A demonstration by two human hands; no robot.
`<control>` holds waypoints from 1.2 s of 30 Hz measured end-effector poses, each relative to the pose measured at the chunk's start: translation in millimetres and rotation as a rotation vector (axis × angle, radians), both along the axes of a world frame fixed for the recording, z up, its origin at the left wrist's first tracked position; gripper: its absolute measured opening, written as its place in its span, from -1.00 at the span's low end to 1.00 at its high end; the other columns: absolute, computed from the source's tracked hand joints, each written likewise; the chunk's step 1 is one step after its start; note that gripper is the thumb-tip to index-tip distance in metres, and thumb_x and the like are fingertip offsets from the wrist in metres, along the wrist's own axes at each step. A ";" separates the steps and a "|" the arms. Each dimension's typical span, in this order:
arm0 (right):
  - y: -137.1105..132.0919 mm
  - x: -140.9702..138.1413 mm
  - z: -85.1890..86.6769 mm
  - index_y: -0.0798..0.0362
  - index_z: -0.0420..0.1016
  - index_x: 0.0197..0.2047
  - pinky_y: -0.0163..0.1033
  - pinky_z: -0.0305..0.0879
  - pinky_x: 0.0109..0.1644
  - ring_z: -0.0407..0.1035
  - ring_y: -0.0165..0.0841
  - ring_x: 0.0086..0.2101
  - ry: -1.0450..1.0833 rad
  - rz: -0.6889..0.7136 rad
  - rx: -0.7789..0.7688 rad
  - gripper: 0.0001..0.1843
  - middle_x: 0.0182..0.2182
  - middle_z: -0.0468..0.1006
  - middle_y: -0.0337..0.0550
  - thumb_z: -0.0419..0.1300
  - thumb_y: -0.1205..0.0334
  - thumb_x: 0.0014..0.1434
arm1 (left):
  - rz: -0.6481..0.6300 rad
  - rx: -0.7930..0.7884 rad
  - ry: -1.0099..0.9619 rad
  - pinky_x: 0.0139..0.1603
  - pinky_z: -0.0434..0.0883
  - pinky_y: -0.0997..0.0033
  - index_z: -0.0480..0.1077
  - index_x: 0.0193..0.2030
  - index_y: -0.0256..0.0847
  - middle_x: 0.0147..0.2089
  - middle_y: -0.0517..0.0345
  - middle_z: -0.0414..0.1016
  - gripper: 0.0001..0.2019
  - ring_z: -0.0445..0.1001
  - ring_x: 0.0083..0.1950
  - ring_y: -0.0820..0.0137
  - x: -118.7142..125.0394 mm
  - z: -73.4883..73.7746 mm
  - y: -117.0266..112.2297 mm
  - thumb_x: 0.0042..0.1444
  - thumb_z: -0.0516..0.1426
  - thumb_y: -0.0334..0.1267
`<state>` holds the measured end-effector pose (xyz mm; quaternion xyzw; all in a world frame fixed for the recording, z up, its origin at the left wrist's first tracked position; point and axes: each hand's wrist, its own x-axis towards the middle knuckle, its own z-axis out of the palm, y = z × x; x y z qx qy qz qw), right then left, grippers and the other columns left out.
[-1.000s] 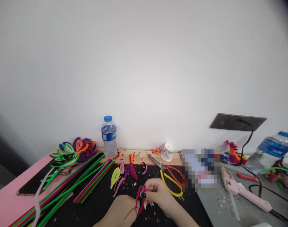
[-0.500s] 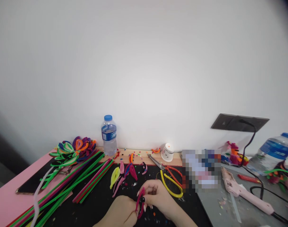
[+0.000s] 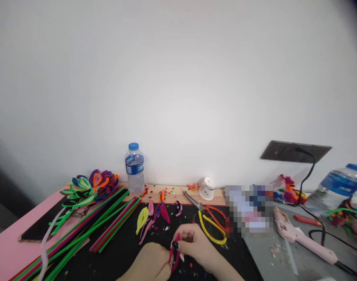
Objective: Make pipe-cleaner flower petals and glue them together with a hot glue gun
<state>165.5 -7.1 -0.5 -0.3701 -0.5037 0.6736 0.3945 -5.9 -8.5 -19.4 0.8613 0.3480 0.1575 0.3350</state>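
Note:
A magenta pipe cleaner (image 3: 175,264), bent into a loop, is gripped between both hands low in the middle of the head view. My left hand (image 3: 152,260) is closed on its lower part, with the fingertips mostly hidden behind the back of the hand. The thumb and fingers of my right hand (image 3: 193,242) pinch its upper end. A round black bead-like thing (image 3: 175,245) sits at the right thumb tip; it may be a dark nail. Just beyond the hands lie a yellow pipe-cleaner petal (image 3: 142,221) and a magenta petal (image 3: 165,214).
Scissors (image 3: 212,222) with yellow and red handles lie right of the hands. Pipe cleaners (image 3: 87,230) and pipe-cleaner flowers (image 3: 90,185) fill the left. Behind stand a bottle (image 3: 134,169) and a paper cup (image 3: 207,189). A pink glue gun (image 3: 307,242) with a black cord (image 3: 306,179) lies at right.
The fingers of my right hand have shifted slightly around the magenta pipe cleaner, so less of its upper part shows. Both hands stay in nearly the same place.

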 end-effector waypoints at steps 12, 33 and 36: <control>-0.4 2.2 2.5 0.19 0.57 -0.39 -0.45 -0.13 -0.64 0.03 -0.61 -0.70 -0.077 0.015 0.102 -0.72 -0.70 0.32 -0.34 0.34 0.10 -0.06 | -0.038 0.200 0.240 -0.57 0.03 0.47 0.13 -0.63 -0.19 -0.62 0.23 0.33 -0.82 0.27 -0.59 0.44 2.8 8.5 -2.5 -0.07 -0.05 -0.44; 5.0 -5.1 -9.7 0.08 0.23 -0.46 -0.45 -0.10 -0.61 0.04 -0.58 -0.72 0.065 -0.228 0.086 -0.62 -0.74 0.22 -0.45 0.21 -0.06 0.06 | 0.257 -0.055 -0.044 -0.19 0.32 0.48 0.36 -0.21 -0.15 -0.23 0.11 0.50 -0.85 0.44 -0.21 0.33 -1.4 19.9 -4.6 0.18 -0.01 -0.26; 4.9 -6.1 -10.4 0.07 0.23 -0.46 -0.46 -0.14 -0.64 0.05 -0.58 -0.74 0.048 -0.247 0.070 -0.62 -0.77 0.25 -0.45 0.21 -0.06 0.05 | 0.290 -0.042 -0.043 -0.21 0.32 0.48 0.37 -0.26 -0.13 -0.26 0.13 0.49 -0.83 0.43 -0.23 0.34 -1.6 14.3 -4.3 0.20 -0.04 -0.27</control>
